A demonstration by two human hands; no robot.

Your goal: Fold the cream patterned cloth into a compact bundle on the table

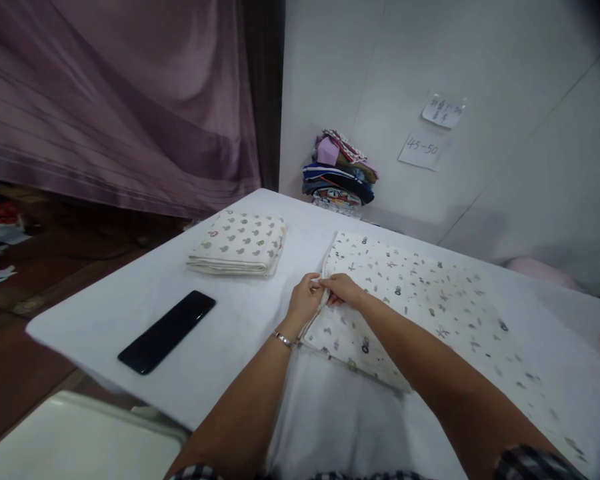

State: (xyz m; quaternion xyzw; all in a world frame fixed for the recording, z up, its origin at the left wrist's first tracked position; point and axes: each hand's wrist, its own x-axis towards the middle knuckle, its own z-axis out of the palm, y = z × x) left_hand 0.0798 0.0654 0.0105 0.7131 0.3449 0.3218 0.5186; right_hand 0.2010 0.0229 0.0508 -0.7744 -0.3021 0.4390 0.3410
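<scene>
A white cloth [430,300] with small dark printed motifs lies spread over the right half of the table, its layers meeting along the left edge. At the middle of that edge, my left hand [307,298] pinches the layers between its fingers; a metal bracelet circles the wrist. Right against it, my right hand [341,289] grips the same edge, fingers curled and partly tucked out of sight. To the left of both hands rests a folded cloth [243,241] in cream with grey printed shapes, apart from them.
A black phone [167,331] lies on the white table [250,327] at the front left. Behind the far edge, a pile of folded fabrics [339,170] stands by the wall, which bears two paper notes [423,151]. A pale surface [80,440] is at the lower left.
</scene>
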